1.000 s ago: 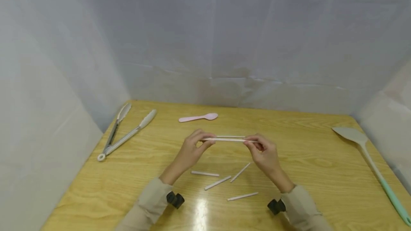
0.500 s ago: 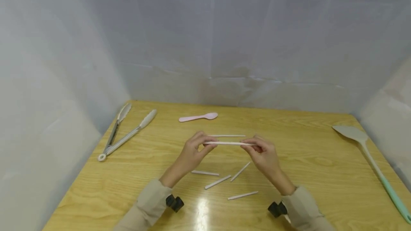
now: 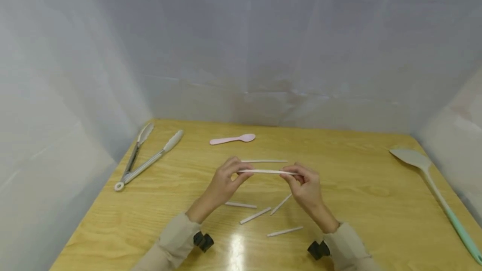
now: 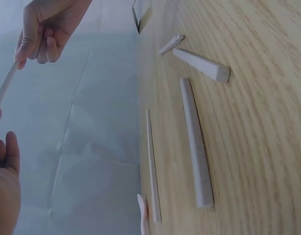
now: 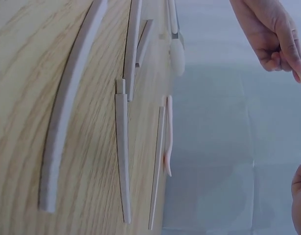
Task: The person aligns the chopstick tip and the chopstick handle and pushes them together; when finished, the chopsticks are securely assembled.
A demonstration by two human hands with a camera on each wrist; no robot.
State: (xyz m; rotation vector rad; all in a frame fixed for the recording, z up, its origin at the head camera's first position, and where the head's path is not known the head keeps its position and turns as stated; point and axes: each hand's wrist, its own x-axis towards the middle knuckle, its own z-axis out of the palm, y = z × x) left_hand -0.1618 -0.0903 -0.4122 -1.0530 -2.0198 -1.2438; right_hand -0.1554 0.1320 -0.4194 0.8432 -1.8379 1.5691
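Above the middle of the table, a thin white stick [image 3: 267,171] is stretched level between both hands. My left hand [image 3: 219,184] pinches one end with thumb and fingers. The opposite end is pinched by my right hand [image 3: 309,189], which also shows in the left wrist view as a right hand [image 4: 55,29] with its lower fingers curled in. Behind the held stick, a similar long stick [image 3: 267,161] lies on the table, its left part covered by my left hand. Several shorter pale sticks [image 3: 255,216] lie nearer me; one stick [image 5: 122,156] has a narrow peg at its end.
A pink spoon [image 3: 233,139] lies at the back of the wooden table [image 3: 361,204]. Spread metal tongs [image 3: 147,162] lie at the left. A spatula [image 3: 438,191] with a green handle lies along the right edge. Pale sheeting [image 3: 263,45] encloses the back and sides.
Both hands have drawn the held stick a little toward me, widening its gap from the long stick behind. My right hand has shifted slightly left. The things on the table lie unchanged.
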